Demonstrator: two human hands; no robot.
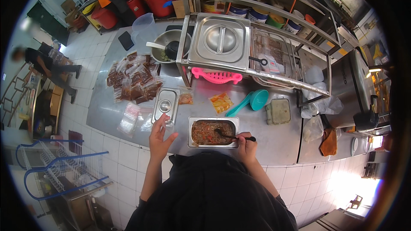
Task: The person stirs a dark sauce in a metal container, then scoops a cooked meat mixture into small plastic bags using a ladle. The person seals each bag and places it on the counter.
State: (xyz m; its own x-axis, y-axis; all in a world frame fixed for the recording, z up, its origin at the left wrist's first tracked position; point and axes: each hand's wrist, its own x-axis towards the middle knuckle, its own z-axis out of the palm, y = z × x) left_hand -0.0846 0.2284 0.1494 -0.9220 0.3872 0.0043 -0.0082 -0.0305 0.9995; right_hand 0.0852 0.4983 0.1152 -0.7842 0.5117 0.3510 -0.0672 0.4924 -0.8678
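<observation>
A stainless steel food pan point(237, 122) sits at the table's front edge, filled with a chunky reddish-brown relish point(205, 133). My right hand point(248, 147) grips the dark handle of a spoon point(226, 134), whose head dips into the relish. Left of the pan, my left hand point(160, 139) is raised with a small clear plastic bag point(169, 124) between fingers and thumb. Just beyond that hand lies a steel pan lid point(165, 98) with a round knob. Flat plastic bags point(129, 118) are stacked to its left.
Sauce-filled bags point(135, 78) form a heap at left, below a steel bowl point(157, 56). A filled bag point(221, 102), a teal scoop point(250, 101) and a lidded box point(278, 111) lie beyond the pan. A metal rack point(257, 77) stands behind. Two people are farther off.
</observation>
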